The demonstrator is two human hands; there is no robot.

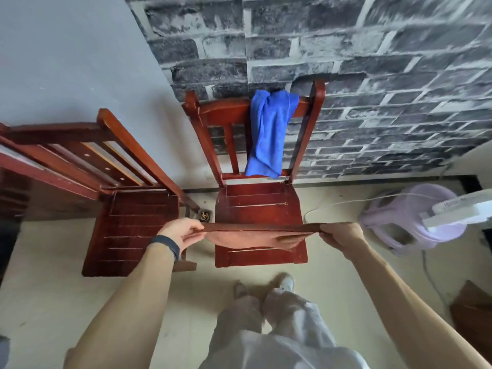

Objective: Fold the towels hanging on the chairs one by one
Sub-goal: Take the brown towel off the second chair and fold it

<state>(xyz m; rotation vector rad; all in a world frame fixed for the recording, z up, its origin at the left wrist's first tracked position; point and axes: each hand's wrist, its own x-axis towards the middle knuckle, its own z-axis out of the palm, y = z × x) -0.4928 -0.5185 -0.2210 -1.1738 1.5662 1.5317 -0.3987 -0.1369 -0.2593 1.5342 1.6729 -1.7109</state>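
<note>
Brown towel (253, 239) pinched taut, sagging, between left hand (183, 232), right hand (342, 235).

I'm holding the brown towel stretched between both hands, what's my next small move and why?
Probably bring the left hand across to the right hand, halving the brown towel: each pinches one end, top edge taut, above the chair seat.

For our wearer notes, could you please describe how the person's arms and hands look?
Both arms are bare, with no sleeves in view. The left hand and right hand are ungloved. A dark wristband with a smooth oblong face circles the left wrist; the right wrist wears nothing.
</note>
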